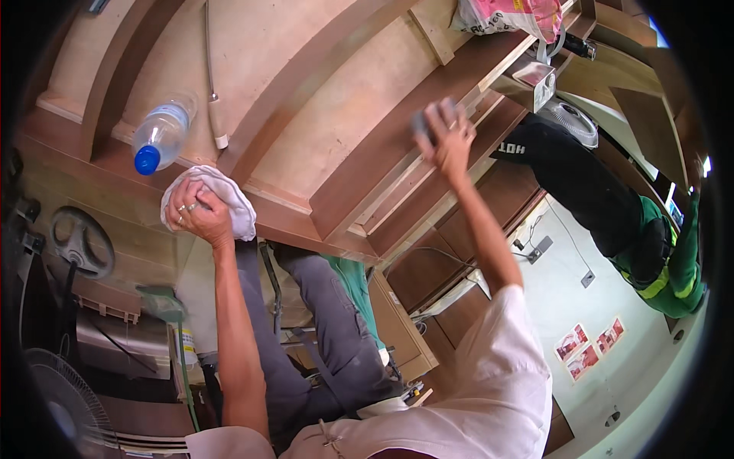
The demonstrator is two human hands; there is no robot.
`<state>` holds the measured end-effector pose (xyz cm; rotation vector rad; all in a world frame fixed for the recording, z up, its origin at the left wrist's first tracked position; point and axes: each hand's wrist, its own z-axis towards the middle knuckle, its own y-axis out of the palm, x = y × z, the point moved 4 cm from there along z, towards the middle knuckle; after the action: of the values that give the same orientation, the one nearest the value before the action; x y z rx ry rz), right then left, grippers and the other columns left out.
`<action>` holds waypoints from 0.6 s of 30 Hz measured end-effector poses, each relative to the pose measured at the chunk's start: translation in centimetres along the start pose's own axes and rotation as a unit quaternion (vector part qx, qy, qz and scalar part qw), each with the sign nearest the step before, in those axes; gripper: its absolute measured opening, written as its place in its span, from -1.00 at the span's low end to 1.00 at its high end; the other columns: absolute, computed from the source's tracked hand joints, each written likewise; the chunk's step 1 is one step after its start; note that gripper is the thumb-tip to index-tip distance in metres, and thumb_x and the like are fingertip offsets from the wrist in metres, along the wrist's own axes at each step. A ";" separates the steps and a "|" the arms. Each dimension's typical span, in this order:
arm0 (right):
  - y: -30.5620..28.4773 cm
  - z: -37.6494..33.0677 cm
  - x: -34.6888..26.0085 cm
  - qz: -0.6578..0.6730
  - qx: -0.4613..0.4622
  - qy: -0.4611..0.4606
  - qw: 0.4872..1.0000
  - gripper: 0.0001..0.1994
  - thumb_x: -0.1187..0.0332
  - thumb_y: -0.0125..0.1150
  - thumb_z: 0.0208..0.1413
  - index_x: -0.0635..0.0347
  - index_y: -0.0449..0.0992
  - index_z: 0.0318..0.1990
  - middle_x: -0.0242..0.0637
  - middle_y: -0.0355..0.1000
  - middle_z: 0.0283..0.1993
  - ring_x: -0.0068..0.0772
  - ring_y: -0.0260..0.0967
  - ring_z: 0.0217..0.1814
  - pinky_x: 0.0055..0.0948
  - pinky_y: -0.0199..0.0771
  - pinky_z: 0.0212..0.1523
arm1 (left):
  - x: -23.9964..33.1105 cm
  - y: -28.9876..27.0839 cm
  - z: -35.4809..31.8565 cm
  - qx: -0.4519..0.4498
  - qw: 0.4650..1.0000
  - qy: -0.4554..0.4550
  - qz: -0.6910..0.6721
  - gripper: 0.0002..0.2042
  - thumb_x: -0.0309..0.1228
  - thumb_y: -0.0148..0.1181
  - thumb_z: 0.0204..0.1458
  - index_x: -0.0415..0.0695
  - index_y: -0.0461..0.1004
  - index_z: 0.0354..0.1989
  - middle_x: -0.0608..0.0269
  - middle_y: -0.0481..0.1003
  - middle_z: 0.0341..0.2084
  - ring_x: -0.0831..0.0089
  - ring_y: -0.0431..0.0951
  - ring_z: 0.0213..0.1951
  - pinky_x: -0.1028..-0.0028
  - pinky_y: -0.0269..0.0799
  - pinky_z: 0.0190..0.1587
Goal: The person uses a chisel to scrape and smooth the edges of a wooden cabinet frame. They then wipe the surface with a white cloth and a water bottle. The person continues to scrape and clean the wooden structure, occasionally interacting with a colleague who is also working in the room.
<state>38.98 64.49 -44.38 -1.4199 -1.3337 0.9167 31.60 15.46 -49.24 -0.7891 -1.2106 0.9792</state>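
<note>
Left hand (200, 213) reaches forward on a straight forearm, grip curled around 1 white cloth (243, 206) at the frame's (287, 226) near edge. Right hand (448, 136) stretches farther, grip closed over 1 blurred grey block (420, 128) at the frame. 1 bottle (162, 131) bears a blue label; 1 pink bag (541, 17) has print.

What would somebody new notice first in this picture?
Probably the clear plastic bottle with its blue cap, at upper left. Below it, the left hand rests on a white cloth, while the right hand, in the upper middle, holds something grey, too blurred to name. The co-worker in green at far right stands out too.
</note>
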 end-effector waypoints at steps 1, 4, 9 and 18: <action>-0.6 3.2 2.5 -0.052 0.024 0.035 0.998 -0.38 -0.01 0.40 -0.06 -0.14 0.48 0.21 -0.17 0.30 0.35 0.18 0.08 0.42 0.21 0.04 0.27 | 0.3 0.5 0.0 0.003 1.000 0.000 -0.008 -0.88 -0.48 0.06 0.06 0.04 0.49 -0.30 0.37 0.54 -0.07 0.24 0.44 0.05 0.16 0.18 0.19; -1.0 8.2 3.5 -0.151 0.011 0.026 0.988 -0.42 0.03 0.35 -0.03 -0.13 0.46 0.20 -0.16 0.29 0.34 0.20 0.08 0.41 0.30 0.08 0.21 | 0.7 0.6 0.2 0.010 1.000 0.008 0.012 -0.88 -0.48 0.06 0.06 0.05 0.50 -0.30 0.38 0.54 -0.06 0.25 0.44 0.05 0.16 0.18 0.18; -0.8 2.0 -2.1 -0.040 -0.045 -0.061 0.996 -0.41 0.06 0.37 -0.10 -0.17 0.43 0.17 -0.26 0.26 0.27 0.08 0.13 0.35 0.20 0.17 0.14 | -0.2 -0.1 -0.5 0.007 0.999 0.003 0.032 -0.88 -0.47 0.05 0.06 0.05 0.50 -0.30 0.40 0.55 -0.07 0.26 0.45 0.04 0.16 0.17 0.18; -0.4 1.4 -3.1 -0.076 -0.065 -0.041 0.994 -0.38 -0.03 0.43 -0.15 -0.21 0.47 0.15 -0.28 0.26 0.34 0.07 0.10 0.40 0.19 0.14 0.20 | -0.4 0.0 -0.4 0.030 0.999 0.000 0.023 -0.88 -0.46 0.08 0.08 0.07 0.52 -0.29 0.41 0.57 -0.11 0.30 0.48 0.02 0.21 0.22 0.17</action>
<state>37.12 61.63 -44.59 -1.3698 -1.5640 0.8068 31.94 15.07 -49.51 -0.7720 -1.1616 1.0474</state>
